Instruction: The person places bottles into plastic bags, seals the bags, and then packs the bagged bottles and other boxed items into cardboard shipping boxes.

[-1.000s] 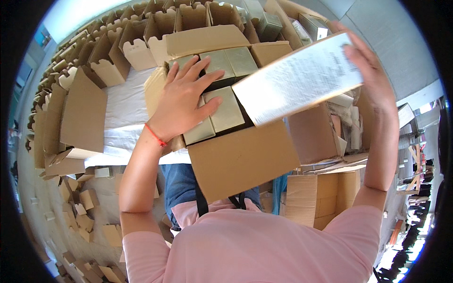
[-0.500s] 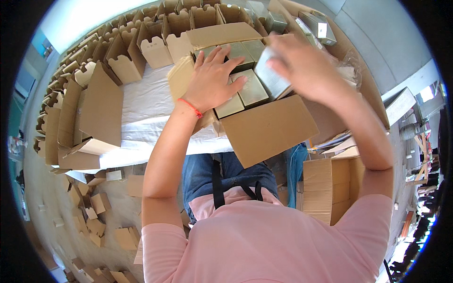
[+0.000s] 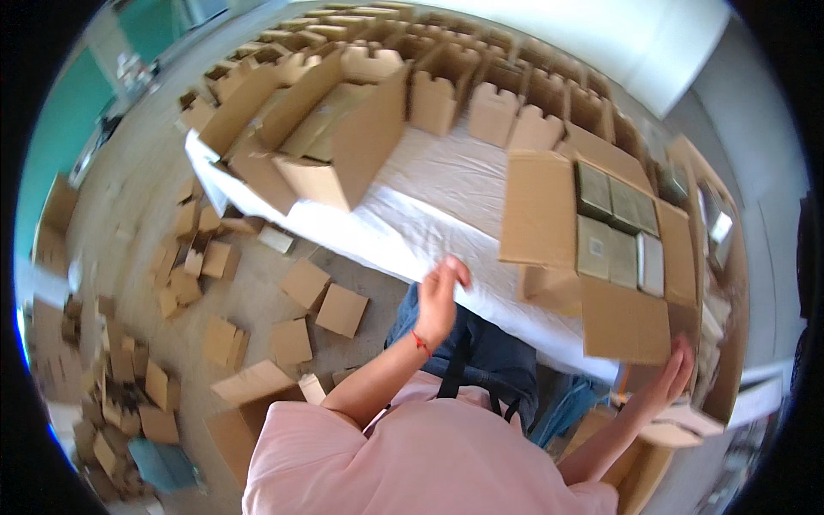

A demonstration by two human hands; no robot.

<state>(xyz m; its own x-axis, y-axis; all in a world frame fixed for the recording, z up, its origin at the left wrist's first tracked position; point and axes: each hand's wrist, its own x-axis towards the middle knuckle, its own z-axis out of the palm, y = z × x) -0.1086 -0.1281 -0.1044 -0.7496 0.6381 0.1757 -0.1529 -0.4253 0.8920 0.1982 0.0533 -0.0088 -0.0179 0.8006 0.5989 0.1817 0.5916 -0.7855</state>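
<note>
At the right of the table stands a cardboard box [image 3: 536, 206] with its flaps spread outward. Inside it sit several green-grey rectangular blocks [image 3: 594, 249], fitted close together, and one whiter block [image 3: 650, 264] at the right. My right hand [image 3: 674, 375] is beside the corner of the near flap [image 3: 627, 322], its fingers stretched and nothing seen in them; whether it touches the flap I cannot tell. Over the table's front edge hovers my left hand [image 3: 439, 305], apart from the box, with loosely bent fingers and nothing visible in them.
Rows of open cartons [image 3: 442, 90] fill the back of the white-covered table [image 3: 412, 215]. Two larger open cartons [image 3: 343, 129] stand at its left. Cardboard pieces [image 3: 342, 309] litter the floor. A big carton [image 3: 734, 343] with wrapped items borders the right side.
Both hands have come away from the blocks, toward me. The whitish block that was tilted by my right hand now sits in the box. The view has swung left.
</note>
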